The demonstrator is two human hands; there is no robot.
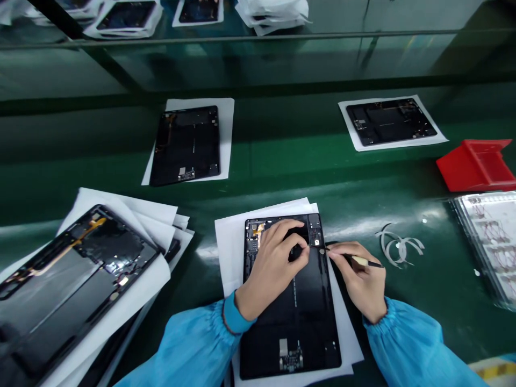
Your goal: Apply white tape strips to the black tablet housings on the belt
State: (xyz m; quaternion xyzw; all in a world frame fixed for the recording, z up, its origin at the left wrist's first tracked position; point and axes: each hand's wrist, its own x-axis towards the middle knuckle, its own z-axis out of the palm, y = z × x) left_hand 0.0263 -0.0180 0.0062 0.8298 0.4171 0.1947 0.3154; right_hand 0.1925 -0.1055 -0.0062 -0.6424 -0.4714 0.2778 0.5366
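Observation:
A black tablet back housing [288, 322] lies on white paper [229, 247] in front of me, with a small circuit board at its near end and an orange flex cable at its far left. Over its upper part is my left hand [278, 258], thumb and forefinger pinched together near the right edge; anything between them is too small to make out. At that same edge, my right hand [358, 274] grips a slim tool [360, 260] with dark ends and a cream middle. The tool's tip points at the housing's upper right edge, close to my left fingertips.
Left, more housings [72, 295] are stacked with paper sheets. Two more housings on paper lie farther back, one left [187, 142] and one right [391, 121]. Curled white strips [399, 246], a red bin [475, 164] and a clear tray [489, 236] of small wired parts are on the right.

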